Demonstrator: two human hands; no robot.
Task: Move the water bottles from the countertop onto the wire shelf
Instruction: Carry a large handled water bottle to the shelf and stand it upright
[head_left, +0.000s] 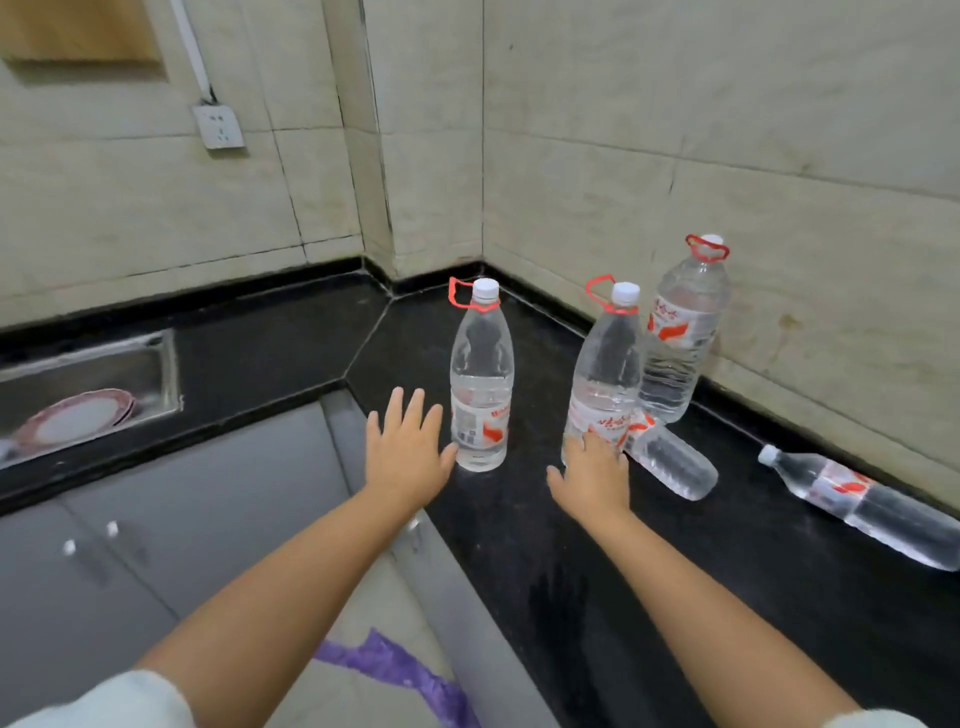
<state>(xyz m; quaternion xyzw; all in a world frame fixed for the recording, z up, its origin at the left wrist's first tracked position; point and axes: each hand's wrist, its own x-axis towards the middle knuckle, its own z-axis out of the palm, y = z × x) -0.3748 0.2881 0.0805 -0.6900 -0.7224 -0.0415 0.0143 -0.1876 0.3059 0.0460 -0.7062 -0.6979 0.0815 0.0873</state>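
Reaching out over the black countertop (519, 545), both hands go for upright bottles. Left hand (402, 449) has fingers spread, thumb just touching the bottle (480, 384) at its 3 o'clock. Right hand (592, 475) rests on the second bottle (605, 364), maybe curling round the base, hard to tell. Two bottles lie flat around 3 o'clock.

A black stone countertop (597, 561) wraps the tiled corner and carries five clear water bottles. One upright bottle (481, 379) stands just beside the left hand (404, 447); a second upright bottle (605, 369) rises at the right hand (592, 475), with a larger upright bottle (680, 332) behind it near the wall. Just right of the right hand a small bottle (670, 460) lies on its side, and farther right a long bottle (862, 504) lies flat.
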